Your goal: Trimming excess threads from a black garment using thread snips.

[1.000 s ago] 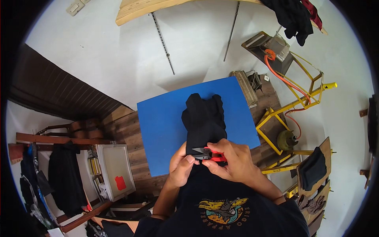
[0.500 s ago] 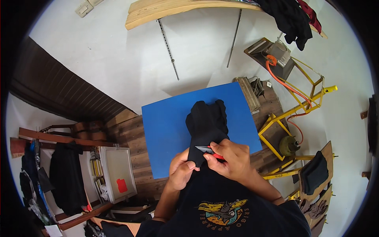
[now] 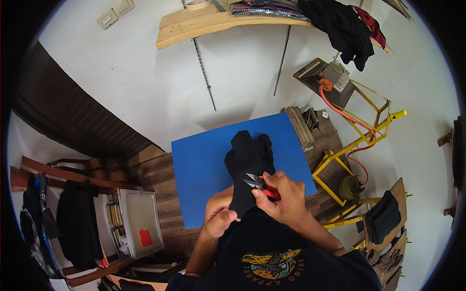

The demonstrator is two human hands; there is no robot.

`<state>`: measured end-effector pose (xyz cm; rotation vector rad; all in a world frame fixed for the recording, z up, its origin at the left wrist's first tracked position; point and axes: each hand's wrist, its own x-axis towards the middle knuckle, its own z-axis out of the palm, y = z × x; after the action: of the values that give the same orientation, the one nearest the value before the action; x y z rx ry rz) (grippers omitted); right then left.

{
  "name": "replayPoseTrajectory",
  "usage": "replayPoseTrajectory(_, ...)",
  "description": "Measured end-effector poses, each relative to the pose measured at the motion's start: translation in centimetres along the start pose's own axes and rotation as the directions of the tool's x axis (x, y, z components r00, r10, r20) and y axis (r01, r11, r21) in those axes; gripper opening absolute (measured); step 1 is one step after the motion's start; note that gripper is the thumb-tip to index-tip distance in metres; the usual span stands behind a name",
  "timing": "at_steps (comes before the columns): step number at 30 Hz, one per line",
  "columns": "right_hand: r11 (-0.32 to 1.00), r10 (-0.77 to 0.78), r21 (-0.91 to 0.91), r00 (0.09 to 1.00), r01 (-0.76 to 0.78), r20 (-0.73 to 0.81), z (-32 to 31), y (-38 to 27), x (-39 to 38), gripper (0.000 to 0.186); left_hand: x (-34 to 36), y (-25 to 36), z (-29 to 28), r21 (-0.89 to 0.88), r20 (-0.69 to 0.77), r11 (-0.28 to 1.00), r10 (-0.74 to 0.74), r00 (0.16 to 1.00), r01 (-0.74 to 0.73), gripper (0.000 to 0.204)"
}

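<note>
Black fabric lies bunched on a blue tabletop, its nearer end lifted toward me. My left hand pinches the fabric's near left edge between thumb and fingers. My right hand grips small snips with red handles and dark blades, the blade tips slightly apart over the cloth, pointing left. The fingers cover much of the handles.
A wooden shelf holds bagged items and dark garments. At right stand a yellow frame with orange hose, a gas cylinder and folded cloth. At left are framed screens and hanging dark fabric.
My left hand has moved down the view, drawing the fabric edge away from the snips. My right hand keeps the snips, whose blades now sit a little higher on the cloth.
</note>
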<state>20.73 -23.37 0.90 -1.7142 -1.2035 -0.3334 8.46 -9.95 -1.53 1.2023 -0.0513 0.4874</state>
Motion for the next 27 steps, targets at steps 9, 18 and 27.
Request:
replayPoseTrajectory(9,0.999,-0.046,-0.018,0.999,0.046,-0.002,-1.2,0.2,1.3,0.026,0.8,0.5,-0.4,-0.138,0.161,0.989,0.075,0.984,-0.053,0.029)
replayPoseTrajectory(18,0.998,-0.063,-0.01,0.998,0.063,0.025,-1.2,-0.9,1.6,0.026,0.1,-0.4,0.7,-0.354,-0.115,0.928,0.078,0.99,-0.114,0.028)
replayPoseTrajectory(27,0.979,-0.182,-0.093,0.983,0.183,0.021,-0.4,-1.4,1.5,0.031,1.5,2.3,1.2,-0.422,-0.148,0.897,-0.208,0.967,0.129,0.048)
